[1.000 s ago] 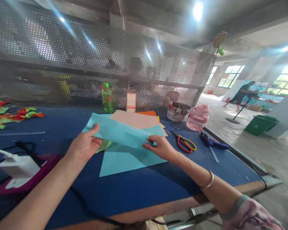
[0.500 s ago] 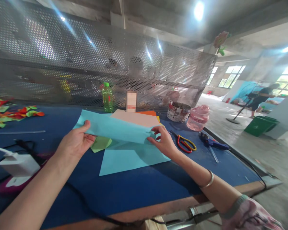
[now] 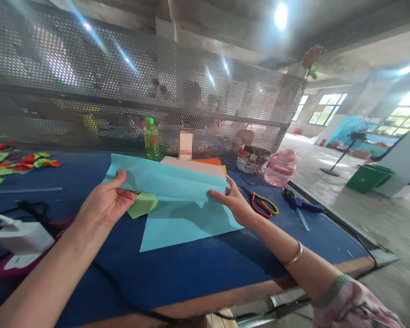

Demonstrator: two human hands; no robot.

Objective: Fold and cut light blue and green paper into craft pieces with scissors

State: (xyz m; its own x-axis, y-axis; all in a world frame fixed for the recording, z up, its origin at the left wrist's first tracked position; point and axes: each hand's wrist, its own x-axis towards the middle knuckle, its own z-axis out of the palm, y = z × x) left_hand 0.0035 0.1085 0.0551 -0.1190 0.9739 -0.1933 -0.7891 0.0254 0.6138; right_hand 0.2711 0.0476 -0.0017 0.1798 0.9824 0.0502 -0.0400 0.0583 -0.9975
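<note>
I hold a light blue paper sheet (image 3: 167,181) up over the blue table (image 3: 191,269). My left hand (image 3: 104,202) pinches its left end, thumb on top. My right hand (image 3: 234,204) pinches its right end. Another light blue sheet (image 3: 186,225) lies flat on the table under it. Behind it lies a stack of pink and orange sheets (image 3: 198,164). A green paper piece (image 3: 142,204) shows below the held sheet, beside my left hand.
Red-handled scissors (image 3: 263,203) and a blue glue gun (image 3: 299,202) lie right of my hand. A pink jar (image 3: 280,167), a basket (image 3: 253,159) and a green bottle (image 3: 151,139) stand by the perforated screen (image 3: 123,91). A white charger (image 3: 22,238) with cables sits left. Coloured paper scraps (image 3: 17,161) lie far left.
Both hands lifted the blue sheet higher and spread it wider; my left hand moved left, my right hand moved up and slightly right. A person in the background walked out to the right.
</note>
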